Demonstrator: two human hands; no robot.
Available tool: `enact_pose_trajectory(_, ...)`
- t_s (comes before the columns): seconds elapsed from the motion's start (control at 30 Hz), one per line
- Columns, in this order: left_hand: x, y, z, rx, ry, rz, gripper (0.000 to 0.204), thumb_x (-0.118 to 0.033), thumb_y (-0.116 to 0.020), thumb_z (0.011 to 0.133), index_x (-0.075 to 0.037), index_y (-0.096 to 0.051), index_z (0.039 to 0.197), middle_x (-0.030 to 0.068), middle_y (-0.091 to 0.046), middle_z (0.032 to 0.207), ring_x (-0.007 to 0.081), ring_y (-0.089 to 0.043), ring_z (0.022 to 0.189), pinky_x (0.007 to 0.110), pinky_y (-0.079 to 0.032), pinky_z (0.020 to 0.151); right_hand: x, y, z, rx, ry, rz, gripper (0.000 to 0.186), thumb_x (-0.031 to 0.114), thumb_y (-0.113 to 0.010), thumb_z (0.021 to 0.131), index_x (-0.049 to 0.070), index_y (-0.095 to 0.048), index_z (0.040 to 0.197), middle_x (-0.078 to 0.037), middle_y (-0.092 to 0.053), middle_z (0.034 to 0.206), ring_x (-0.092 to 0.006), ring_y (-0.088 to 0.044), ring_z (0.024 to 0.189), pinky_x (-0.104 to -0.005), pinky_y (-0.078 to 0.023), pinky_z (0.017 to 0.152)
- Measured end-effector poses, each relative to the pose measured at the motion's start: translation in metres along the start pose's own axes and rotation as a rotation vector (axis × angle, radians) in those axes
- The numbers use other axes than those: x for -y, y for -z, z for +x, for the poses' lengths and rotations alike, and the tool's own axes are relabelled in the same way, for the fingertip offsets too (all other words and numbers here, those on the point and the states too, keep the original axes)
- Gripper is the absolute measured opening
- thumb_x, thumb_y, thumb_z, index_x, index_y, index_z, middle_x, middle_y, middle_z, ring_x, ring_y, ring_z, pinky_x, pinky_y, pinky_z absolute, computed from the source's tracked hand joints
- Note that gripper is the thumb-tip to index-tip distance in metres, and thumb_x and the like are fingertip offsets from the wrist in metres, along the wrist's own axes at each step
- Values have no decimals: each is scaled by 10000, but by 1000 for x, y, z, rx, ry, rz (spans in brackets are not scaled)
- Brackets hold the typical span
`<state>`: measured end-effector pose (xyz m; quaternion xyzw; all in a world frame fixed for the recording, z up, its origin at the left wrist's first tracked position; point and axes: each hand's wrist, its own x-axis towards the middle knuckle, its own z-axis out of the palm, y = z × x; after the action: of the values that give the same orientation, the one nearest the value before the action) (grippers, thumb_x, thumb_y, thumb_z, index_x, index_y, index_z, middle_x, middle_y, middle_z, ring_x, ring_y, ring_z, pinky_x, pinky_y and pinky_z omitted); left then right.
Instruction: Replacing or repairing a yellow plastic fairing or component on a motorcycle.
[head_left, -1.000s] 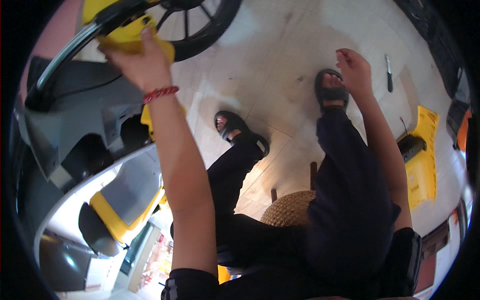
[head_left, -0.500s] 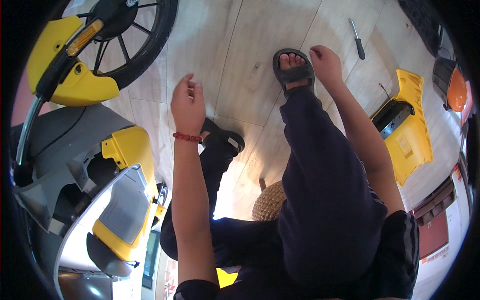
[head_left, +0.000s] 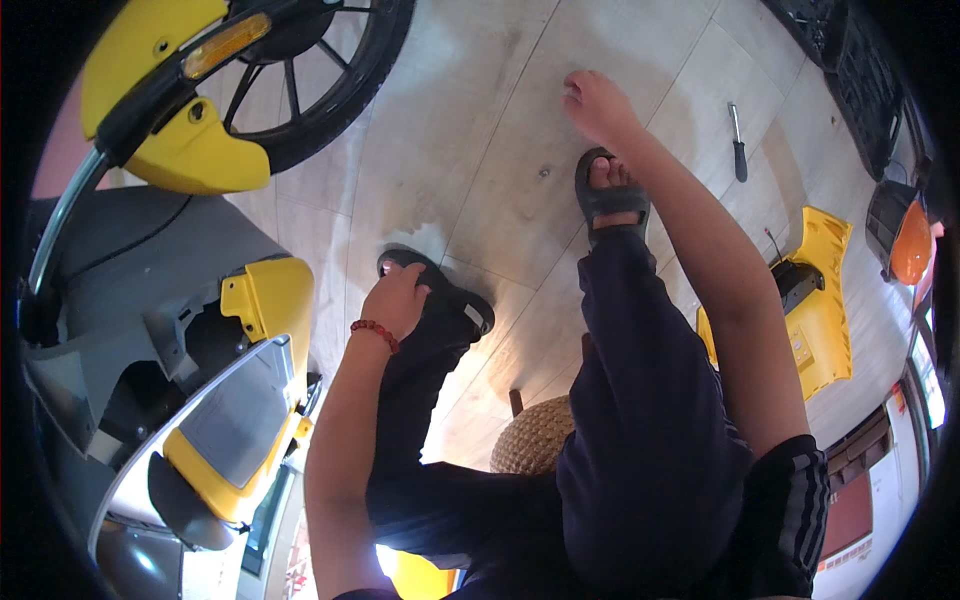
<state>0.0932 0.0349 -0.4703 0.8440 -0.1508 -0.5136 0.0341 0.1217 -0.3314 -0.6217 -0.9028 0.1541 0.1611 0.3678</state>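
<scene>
My left hand [head_left: 395, 302], with a red bead bracelet [head_left: 376, 334] at its wrist, is over my left shin and sandal [head_left: 420, 272]. Its fingers are loosely bent and somewhat apart, with nothing visible in them. Further forward, past my right sandal [head_left: 612, 203], my right hand [head_left: 598, 105] hovers above the wooden floor [head_left: 500, 190]. Its fingers are curled together, and whatever they may hold is hidden. A screwdriver with a dark handle [head_left: 740, 160] lies on the floor to the right of my right hand.
At the left stands a yellow and grey scooter with a front wheel [head_left: 340, 110], yellow fender [head_left: 195, 150] and body panel [head_left: 285, 290]. A loose yellow panel [head_left: 815, 335] lies on the right, near an orange-and-black part [head_left: 908, 240] and a black case [head_left: 850, 90]. A woven stool [head_left: 530, 438] is beneath me.
My right hand has swung forward and left, past my right foot. My left hand has drawn back toward my left shin. The view has shifted a little.
</scene>
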Motion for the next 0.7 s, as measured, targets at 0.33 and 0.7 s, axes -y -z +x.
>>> enact_pose_trajectory(0.33,-38,65,-113,200,-78,36,382,-158,-596,840,-62,-514,1200,169,-588,1020,337,-573,954,425,-465,840,14,16,89,-245,316,-336,340,184,-604,830,59,-559,1143,-170,-541,1164,-345,-600,955,-412,-491,829)
enact_pose_trajectory(0.7,-64,66,-173,24,8,-330,461,-89,-653,791,-40,-513,1228,169,-572,1078,333,-558,979,394,-461,863,65,16,194,-170,335,-364,266,74,-515,810,50,-615,1055,-186,-578,1074,-356,-576,980,-430,-473,862)
